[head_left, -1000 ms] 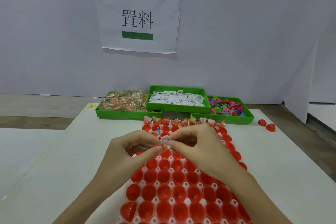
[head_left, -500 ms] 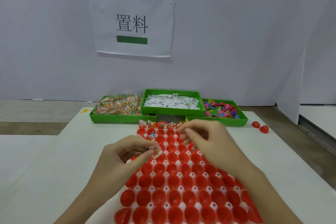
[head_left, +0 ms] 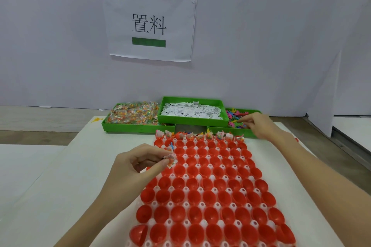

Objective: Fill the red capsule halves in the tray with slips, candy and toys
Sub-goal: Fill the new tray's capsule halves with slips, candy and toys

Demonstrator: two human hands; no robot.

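Capsule halves (head_left: 208,186), red and open side up, are sitting in rows in a white tray (head_left: 202,204) that is filling the lower middle of the head view, on a white table (head_left: 60,196). Only the farthest row is holding slips, candy and toys; one cup in the second row at the left is also showing a small toy. Left of centre, the left hand (head_left: 130,168) is pinching a small clear candy packet (head_left: 170,161) between thumb and forefinger, hovering over the tray's left edge. At the right, the right hand (head_left: 259,124) is reaching into the green toy bin (head_left: 224,129), its fingertips curling among the coloured toys (head_left: 234,118); whether it is gripping one, I cannot tell. Beside that bin, the raised green slip bin (head_left: 190,120) is holding white slips (head_left: 190,111), and the green candy bin (head_left: 138,127) is sitting further left, heaped with wrapped candy (head_left: 132,113). Above, in the upper middle, a paper sign (head_left: 149,24) is hanging on the wall.
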